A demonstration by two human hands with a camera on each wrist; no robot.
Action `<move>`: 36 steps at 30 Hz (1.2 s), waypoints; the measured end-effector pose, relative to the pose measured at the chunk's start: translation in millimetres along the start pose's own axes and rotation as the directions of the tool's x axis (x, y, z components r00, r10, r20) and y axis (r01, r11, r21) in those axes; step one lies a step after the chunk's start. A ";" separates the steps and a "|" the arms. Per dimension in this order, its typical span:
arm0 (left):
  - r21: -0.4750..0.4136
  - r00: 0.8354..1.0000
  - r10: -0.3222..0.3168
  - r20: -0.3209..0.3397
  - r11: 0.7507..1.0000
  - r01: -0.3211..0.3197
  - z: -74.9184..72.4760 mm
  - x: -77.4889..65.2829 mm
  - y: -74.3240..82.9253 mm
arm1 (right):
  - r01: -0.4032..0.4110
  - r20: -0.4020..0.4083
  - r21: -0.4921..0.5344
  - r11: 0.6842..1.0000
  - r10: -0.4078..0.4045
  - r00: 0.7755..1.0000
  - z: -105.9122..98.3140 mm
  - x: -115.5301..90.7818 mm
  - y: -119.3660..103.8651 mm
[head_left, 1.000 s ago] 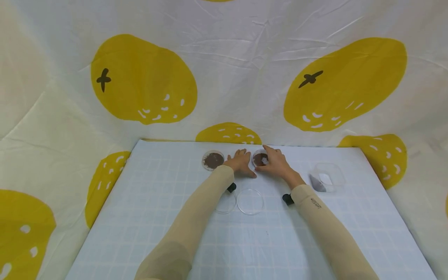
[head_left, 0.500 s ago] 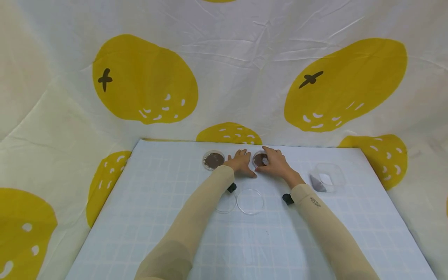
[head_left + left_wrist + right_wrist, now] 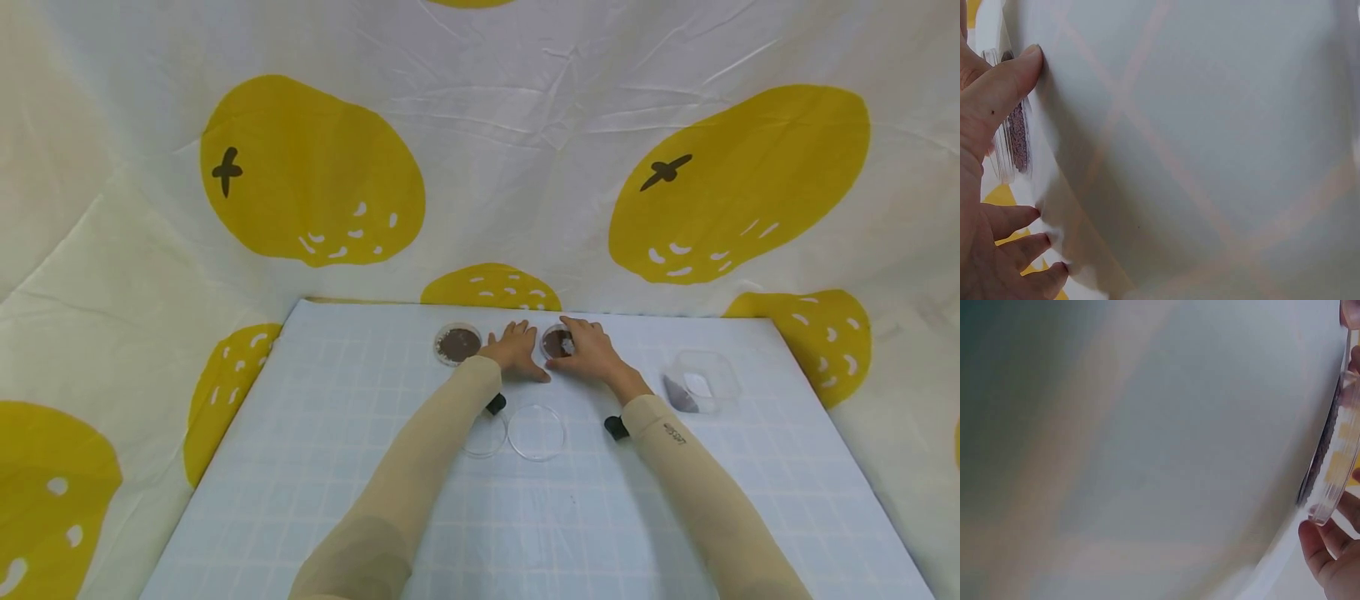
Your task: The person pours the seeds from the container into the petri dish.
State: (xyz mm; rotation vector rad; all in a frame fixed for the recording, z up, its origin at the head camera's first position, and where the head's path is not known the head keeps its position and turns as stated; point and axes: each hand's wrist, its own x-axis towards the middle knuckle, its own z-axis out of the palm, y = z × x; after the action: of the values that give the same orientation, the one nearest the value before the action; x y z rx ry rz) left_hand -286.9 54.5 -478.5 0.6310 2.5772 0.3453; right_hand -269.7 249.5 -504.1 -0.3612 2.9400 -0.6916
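Observation:
A round clear petri dish [image 3: 556, 342] holding brown granular material and some white bits sits near the table's far edge. My right hand [image 3: 590, 351] grips it by the rim, thumb near, fingers far; the right wrist view shows the dish's clear side wall [image 3: 1338, 469] close to the fingertips. Just left of it, my left hand [image 3: 515, 350] rests on the table with spread fingers and holds nothing. A second petri dish [image 3: 458, 344] of brown material with pale bits along its edge lies left of that hand. In the left wrist view, the thumb partly covers a dish [image 3: 1017, 137].
Two clear round lids [image 3: 536, 432] lie side by side nearer me, one partly behind the left sleeve. To the right stands a clear plastic box [image 3: 702, 379] with grey material inside. A patterned cloth [image 3: 517, 192] hangs behind the table.
Both hands stay almost still, and the dishes and lids keep their places. The head view shifts very slightly.

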 end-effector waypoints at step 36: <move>-0.035 0.928 0.195 -0.316 0.976 -0.217 12.1 -165.1 -38.7 | 0.134 -0.382 0.170 0.976 -0.060 0.922 -44.5 -117.7 -36.1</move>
State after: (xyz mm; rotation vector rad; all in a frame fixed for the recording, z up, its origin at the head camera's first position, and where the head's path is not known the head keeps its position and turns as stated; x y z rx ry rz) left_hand -165.2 -57.9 -440.2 0.8884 2.7844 0.6485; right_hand -155.1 266.8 -443.2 -0.3980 3.1809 -1.1711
